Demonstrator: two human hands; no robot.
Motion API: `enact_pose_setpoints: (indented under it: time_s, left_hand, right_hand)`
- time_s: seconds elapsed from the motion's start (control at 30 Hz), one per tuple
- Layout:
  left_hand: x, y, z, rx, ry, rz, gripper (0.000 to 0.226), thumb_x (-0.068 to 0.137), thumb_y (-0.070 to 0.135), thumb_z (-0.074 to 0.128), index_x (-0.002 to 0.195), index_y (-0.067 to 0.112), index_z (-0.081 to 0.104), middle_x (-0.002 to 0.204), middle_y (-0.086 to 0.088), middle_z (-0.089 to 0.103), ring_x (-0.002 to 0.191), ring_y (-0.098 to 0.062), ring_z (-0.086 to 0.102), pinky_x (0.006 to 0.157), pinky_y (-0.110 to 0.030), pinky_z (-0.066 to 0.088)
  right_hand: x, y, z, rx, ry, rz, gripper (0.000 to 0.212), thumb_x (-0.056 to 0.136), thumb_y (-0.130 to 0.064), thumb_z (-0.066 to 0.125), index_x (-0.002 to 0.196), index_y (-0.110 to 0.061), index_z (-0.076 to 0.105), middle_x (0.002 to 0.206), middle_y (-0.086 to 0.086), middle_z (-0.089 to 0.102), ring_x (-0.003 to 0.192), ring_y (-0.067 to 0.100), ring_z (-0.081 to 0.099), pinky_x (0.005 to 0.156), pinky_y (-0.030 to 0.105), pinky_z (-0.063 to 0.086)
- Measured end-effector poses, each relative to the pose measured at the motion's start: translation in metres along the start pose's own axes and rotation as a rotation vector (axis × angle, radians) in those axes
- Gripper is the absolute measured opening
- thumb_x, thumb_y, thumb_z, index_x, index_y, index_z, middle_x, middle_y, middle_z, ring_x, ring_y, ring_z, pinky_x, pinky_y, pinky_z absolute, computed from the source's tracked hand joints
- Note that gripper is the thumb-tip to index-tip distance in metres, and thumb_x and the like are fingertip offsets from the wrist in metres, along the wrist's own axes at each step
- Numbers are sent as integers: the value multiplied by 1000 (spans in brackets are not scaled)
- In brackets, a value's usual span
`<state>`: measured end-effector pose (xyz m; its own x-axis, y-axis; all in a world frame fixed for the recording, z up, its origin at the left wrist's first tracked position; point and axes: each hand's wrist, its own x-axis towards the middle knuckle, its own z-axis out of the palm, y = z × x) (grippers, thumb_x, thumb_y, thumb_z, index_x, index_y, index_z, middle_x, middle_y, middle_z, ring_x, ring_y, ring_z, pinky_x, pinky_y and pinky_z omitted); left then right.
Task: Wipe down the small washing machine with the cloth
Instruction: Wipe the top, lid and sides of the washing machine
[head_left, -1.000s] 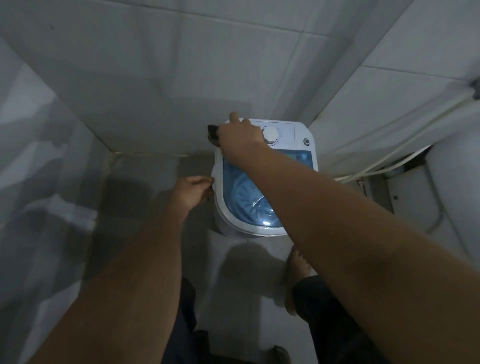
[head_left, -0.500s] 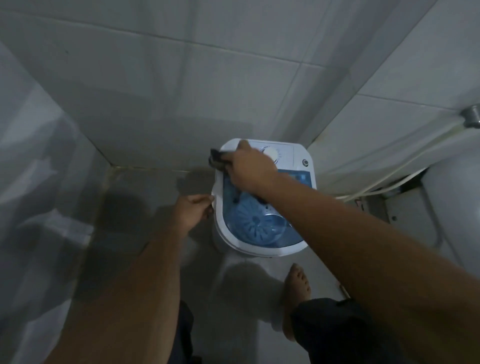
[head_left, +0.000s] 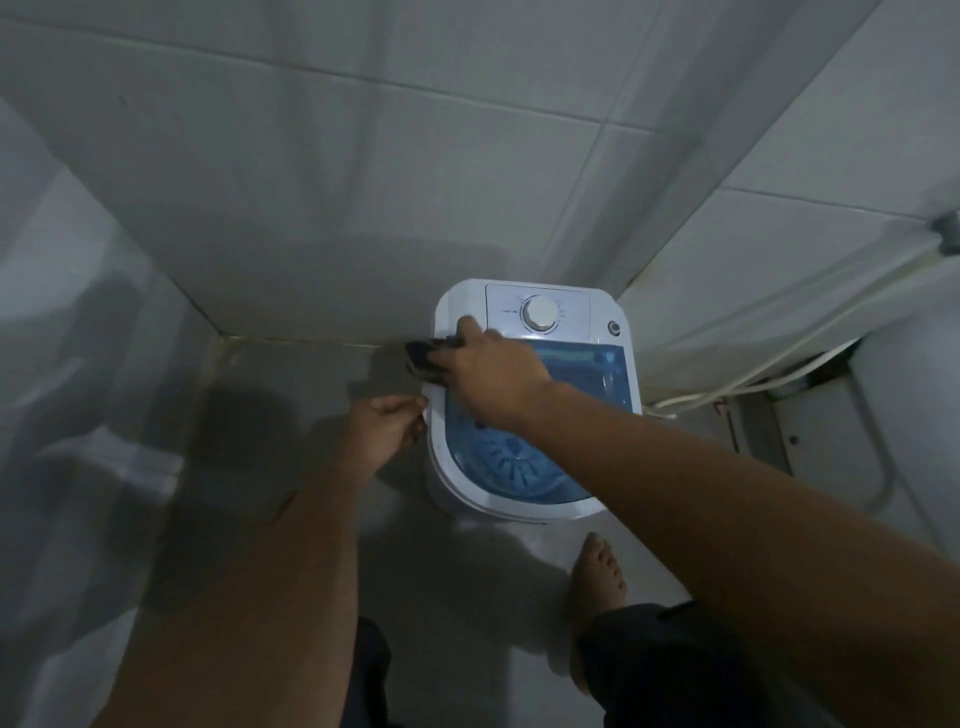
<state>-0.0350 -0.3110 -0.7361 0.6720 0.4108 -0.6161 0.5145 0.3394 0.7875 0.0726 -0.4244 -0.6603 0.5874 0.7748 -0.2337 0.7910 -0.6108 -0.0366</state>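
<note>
I stand on a grey tiled floor (head_left: 291, 415) that runs into a corner where two tiled walls meet. The small washing machine (head_left: 452, 499) sits directly on this floor, pushed back into that corner, close to both walls. My bare right foot (head_left: 597, 577) is planted flat on the tiles just in front of the machine, toes pointing toward it. To the right of the machine, a white hose (head_left: 727, 387) trails across the floor along the base of the wall.

No legible text anywhere
</note>
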Motion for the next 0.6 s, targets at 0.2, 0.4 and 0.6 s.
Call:
enact_pose_setpoints:
  time_s: [0.2,0.4,0.6]
  left_hand:
    - [-3,-2,-1,64,30,51,9,90,16,69,84,20,75,99,-29,74,82,-28,66,92,-49,55]
    - [1,-5,-1,59,26,35,12,90,15,69,79,19,74,84,-21,69,79,-27,61,89,-49,54]
    - [-3,-3,-5,60,21,27,18,87,17,72,72,26,75,84,-24,72,77,-27,63,90,-51,55]
  right_hand:
    - [70,29,-31,-32,46,336,43,94,-13,59,136,-18,56,136,13,38,114,33,52,86,44,49]
    - [42,-4,-5,-65,-62,-40,37,94,-22,60,131,-29,62,126,10,43,106,33,59,75,40,45]
    - [66,20,-21,-40,21,239,44,92,-12,59,135,-21,58,134,14,40,111,36,55,79,41,47]
